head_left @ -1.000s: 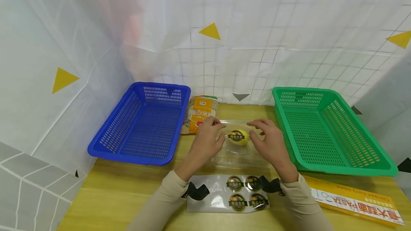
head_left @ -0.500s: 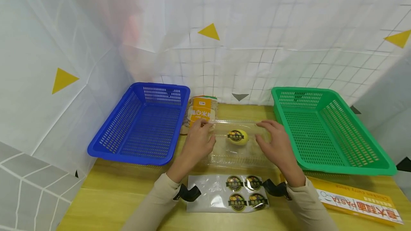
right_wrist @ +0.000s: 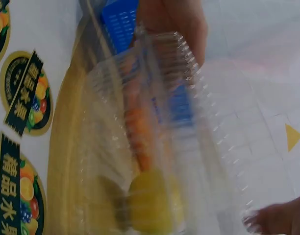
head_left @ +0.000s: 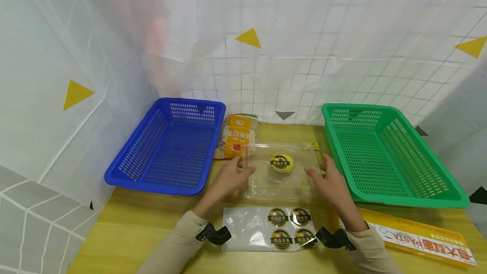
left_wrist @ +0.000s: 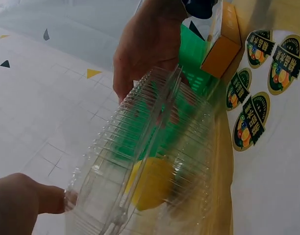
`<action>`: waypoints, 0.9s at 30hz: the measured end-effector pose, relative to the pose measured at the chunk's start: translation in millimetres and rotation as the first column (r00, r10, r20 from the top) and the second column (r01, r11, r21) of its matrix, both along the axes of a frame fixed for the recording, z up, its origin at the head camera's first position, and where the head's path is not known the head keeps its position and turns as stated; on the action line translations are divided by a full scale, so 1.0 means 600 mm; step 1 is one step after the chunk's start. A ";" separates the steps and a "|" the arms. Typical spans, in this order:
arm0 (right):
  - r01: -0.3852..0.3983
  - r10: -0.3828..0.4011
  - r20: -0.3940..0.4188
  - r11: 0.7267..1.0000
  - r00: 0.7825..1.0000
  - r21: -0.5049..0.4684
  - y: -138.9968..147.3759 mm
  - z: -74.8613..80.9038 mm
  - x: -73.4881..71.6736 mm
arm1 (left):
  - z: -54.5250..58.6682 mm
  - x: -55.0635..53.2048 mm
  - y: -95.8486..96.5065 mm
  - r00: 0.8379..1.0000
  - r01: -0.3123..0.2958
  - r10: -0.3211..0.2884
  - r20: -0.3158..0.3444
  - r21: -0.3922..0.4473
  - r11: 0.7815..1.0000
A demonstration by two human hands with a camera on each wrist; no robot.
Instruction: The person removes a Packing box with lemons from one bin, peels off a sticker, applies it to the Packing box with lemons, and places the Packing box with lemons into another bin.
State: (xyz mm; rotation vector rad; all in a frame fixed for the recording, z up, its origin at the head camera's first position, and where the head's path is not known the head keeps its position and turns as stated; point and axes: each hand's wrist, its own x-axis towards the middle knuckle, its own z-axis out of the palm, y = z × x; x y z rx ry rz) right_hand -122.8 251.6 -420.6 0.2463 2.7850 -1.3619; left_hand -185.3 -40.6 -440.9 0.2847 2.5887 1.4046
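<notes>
A clear plastic clamshell box (head_left: pixel 266 181), lid down, lies on the table with a yellow lemon (head_left: pixel 289 165) inside. A round dark fruit label (head_left: pixel 280 162) shows over the lemon; I cannot tell whether it sticks to lid or fruit. My left hand (head_left: pixel 230 176) grips the box's left side, thumb on the top edge. My right hand (head_left: pixel 332 183) holds the right side likewise, fingers partly hidden behind it. The lemon (left_wrist: pixel 152 183) shows through the plastic in the left wrist view; the right wrist view is blurred.
A sheet of round labels (head_left: pixel 247 231) lies in front of the box. A blue basket (head_left: pixel 167 189) stands left and a green basket (head_left: pixel 411 202) right. Behind is an orange food bag (head_left: pixel 237 132), a small yellow packet (head_left: pixel 316 146) near it. A pasta box (head_left: pixel 426 240) lies front right.
My hands have moved apart and down from above the lid, near the lemon, to the two sides of the clamshell box. The box has hardly moved.
</notes>
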 end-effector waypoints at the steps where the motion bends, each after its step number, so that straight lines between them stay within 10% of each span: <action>1: 0.011 -0.011 -0.005 1.000 1.000 -0.013 0.000 -0.001 0.000 | 0.001 0.001 0.000 1.000 0.002 -0.002 0.008 0.009 1.000; 10: 0.056 -0.074 -0.122 0.988 0.990 -0.145 -0.001 0.015 0.007 | 0.025 0.009 -0.007 0.998 -0.053 0.055 -0.011 0.141 0.989; 18: 0.023 -0.079 -0.229 0.971 0.970 -0.236 0.005 0.042 0.015 | 0.046 0.015 -0.016 0.995 -0.094 0.081 0.052 0.362 0.927; 27: -0.107 0.042 -0.247 0.961 0.968 -0.255 0.018 0.066 0.022 | 0.062 0.012 -0.023 0.946 -0.079 -0.119 0.302 0.570 0.818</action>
